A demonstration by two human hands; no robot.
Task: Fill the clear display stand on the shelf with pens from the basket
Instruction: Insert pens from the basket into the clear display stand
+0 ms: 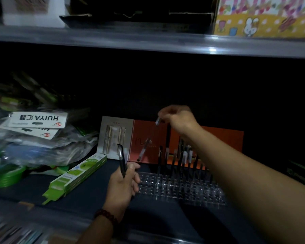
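Observation:
A clear display stand (180, 188) with rows of holes sits on the dark shelf, and several black pens (180, 156) stand upright in its back rows. My left hand (123, 185) grips a black pen (121, 160) upright just left of the stand. My right hand (179, 118) is raised above the stand's back rows and pinches the top of a clear-barrelled pen (148, 140) that hangs tilted, tip down, behind the stand. The basket is out of view.
An orange and grey gift box (148, 138) stands behind the stand. A flat green packet (77, 173) lies to the left, beside a pile of bagged goods (33, 134). The upper shelf edge (148, 43) runs overhead.

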